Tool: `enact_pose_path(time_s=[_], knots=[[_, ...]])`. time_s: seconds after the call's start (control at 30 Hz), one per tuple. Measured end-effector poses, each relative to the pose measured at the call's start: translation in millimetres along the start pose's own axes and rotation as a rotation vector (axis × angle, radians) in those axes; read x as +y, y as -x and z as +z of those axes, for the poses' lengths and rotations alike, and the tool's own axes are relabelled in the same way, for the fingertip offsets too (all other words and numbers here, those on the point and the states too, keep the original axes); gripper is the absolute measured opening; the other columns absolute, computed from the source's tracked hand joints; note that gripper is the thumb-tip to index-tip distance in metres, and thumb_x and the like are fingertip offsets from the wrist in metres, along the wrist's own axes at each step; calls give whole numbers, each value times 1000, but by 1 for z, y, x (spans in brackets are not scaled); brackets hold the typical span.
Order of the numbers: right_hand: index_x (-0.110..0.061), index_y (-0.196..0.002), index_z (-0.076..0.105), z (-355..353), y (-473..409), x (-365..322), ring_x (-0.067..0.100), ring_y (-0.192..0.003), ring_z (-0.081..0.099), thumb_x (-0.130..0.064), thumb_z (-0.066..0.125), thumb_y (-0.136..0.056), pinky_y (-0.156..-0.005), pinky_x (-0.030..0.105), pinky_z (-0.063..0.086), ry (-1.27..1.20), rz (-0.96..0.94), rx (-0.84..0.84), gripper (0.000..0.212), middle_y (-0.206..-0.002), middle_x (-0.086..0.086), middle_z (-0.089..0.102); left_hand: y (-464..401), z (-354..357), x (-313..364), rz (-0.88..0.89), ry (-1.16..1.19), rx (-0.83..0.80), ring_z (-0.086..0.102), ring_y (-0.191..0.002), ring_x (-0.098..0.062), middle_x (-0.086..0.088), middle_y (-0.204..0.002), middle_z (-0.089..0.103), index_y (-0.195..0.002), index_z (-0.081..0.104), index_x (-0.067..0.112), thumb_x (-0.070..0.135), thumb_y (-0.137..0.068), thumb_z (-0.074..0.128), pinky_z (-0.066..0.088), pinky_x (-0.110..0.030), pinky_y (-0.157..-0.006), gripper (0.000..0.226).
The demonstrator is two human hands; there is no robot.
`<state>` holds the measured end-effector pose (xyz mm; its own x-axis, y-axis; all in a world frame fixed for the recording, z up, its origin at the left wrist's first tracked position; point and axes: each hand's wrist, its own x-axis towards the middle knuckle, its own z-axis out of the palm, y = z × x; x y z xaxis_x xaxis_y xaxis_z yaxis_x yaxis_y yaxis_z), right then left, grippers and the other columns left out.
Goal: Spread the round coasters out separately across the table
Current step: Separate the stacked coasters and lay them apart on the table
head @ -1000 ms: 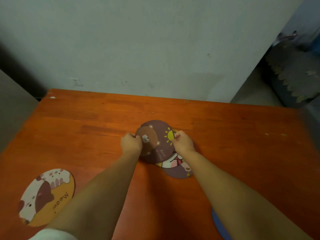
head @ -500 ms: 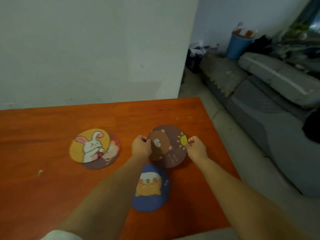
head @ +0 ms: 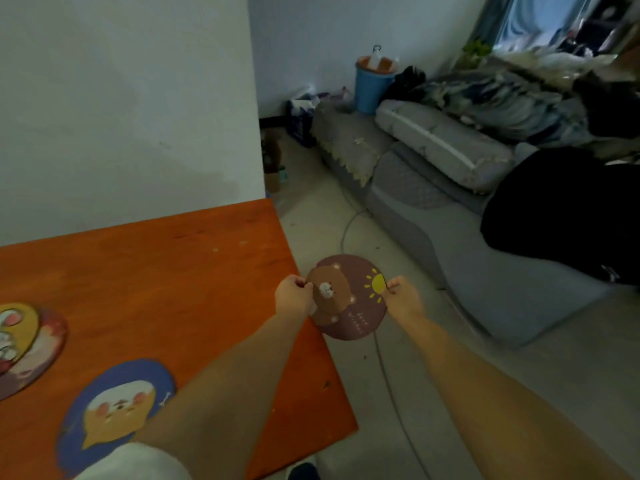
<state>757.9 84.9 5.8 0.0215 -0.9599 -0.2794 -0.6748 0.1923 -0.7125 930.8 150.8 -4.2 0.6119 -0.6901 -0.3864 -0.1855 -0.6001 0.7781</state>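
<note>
A brown round coaster (head: 349,297) with a bear and a sun hangs in the air just past the right edge of the orange table (head: 156,271), over the floor. My left hand (head: 293,299) pinches its left rim and my right hand (head: 401,297) pinches its right rim. On the table lie a blue coaster (head: 117,407) with a cat face, partly under my left forearm, and at the far left a yellow rabbit coaster (head: 15,332) overlapping a dark red coaster (head: 41,355).
A grey sofa (head: 450,209) with cushions and a black garment stands to the right across a strip of floor. A cable (head: 384,362) runs along the floor. A blue bucket (head: 370,86) sits by the far wall. The white wall borders the table's back edge.
Both hands lifted the bear coaster off the pile and carried it right, now beyond the table's right edge. The view swung right, so the other coasters shifted left in the frame.
</note>
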Motion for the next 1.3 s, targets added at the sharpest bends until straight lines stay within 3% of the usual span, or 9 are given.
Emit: enact_pose_path(time_s=[0.17,0.27,0.33,0.53,0.6,0.7,0.93,1.1,1.3], knots=[[-25,-61,41,-35,-57,4,21,-80,55,-4,56,-87,-77,33,46,-36,-6,13,37,-83,11,59,-31,41,47,-34,19,-14,60,-110,-36,-22,-115,67,-107,65,-2,16,-94,55,48,-40,-93,24],[-25,-59,42,-61,-94,11,21,-78,55,-4,57,-86,-74,32,46,-51,10,39,37,-80,9,60,-46,74,79,-23,21,-29,61,-108,-37,-22,-107,66,-79,58,10,17,-94,54,49,-42,-93,17],[-25,-59,43,-78,-120,17,21,-76,56,-6,58,-86,-73,33,48,-59,14,34,37,-79,9,60,-55,98,98,-14,-1,-18,62,-107,-37,-24,-105,67,-64,46,16,16,-93,56,49,-41,-91,31],[-22,-62,41,-125,-209,26,21,-70,54,-7,58,-88,-81,40,53,13,-80,-106,35,-78,9,57,-76,167,139,-61,105,104,63,-104,-35,-25,-111,68,-97,64,1,13,-92,58,50,-38,-87,15],[-22,-63,41,-135,-232,21,18,-64,52,-7,58,-88,-74,28,53,47,-156,-174,34,-77,9,57,-79,181,147,-96,140,144,63,-105,-34,-25,-109,68,-98,65,1,13,-92,57,50,-37,-88,15],[-26,-62,42,-136,-259,2,23,-75,57,-16,62,-86,-80,40,52,113,-206,-245,33,-77,4,59,-84,187,150,-146,203,209,64,-103,-36,-21,-95,65,-89,62,5,13,-93,56,50,-37,-85,10],[-23,-65,42,-51,-282,-63,32,-86,65,-14,61,-89,-74,34,47,221,-386,-481,32,-94,19,68,-103,132,117,-291,304,452,64,-98,-36,-25,-101,69,-96,66,-5,13,-92,57,52,-42,-88,20],[-24,-66,43,28,-261,-123,37,-91,66,-14,58,-90,-79,41,53,301,-556,-621,30,-100,21,70,-127,64,74,-379,358,617,55,-82,-25,-6,-77,57,-84,57,7,14,-92,57,46,-34,-71,10],[-13,-79,48,104,-233,-188,37,-93,64,-7,56,-88,-80,45,53,371,-688,-734,13,-100,23,67,-128,-7,40,-418,346,708,48,-77,-28,-2,-66,47,-75,49,9,16,-93,57,43,-39,-71,22]])
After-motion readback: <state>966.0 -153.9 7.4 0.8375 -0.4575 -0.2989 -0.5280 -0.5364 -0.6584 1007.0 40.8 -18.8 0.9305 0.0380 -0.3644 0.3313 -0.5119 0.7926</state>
